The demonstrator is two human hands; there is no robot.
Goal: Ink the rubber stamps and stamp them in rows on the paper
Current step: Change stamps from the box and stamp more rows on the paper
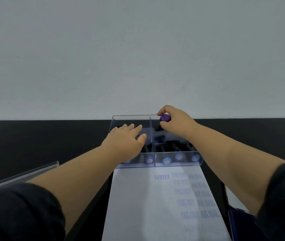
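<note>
The stamped words on the paper (164, 206) blur past reading; the ink pad (239, 221) is half hidden behind a forearm.

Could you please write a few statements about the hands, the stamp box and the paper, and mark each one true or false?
1. The right hand pinches a stamp with a purple knob above the clear box. True.
2. The left hand grips a stamp as well. False: its fingers lie straight over the box's left compartment and hold nothing.
3. The paper is blank. False: it carries SAMPLE and columns of blue imprints, including AIR MAIL.
4. Several stamps with blue knobs lie along the box's near wall. True.
5. The paper lies on the near side of the box. True.
</note>
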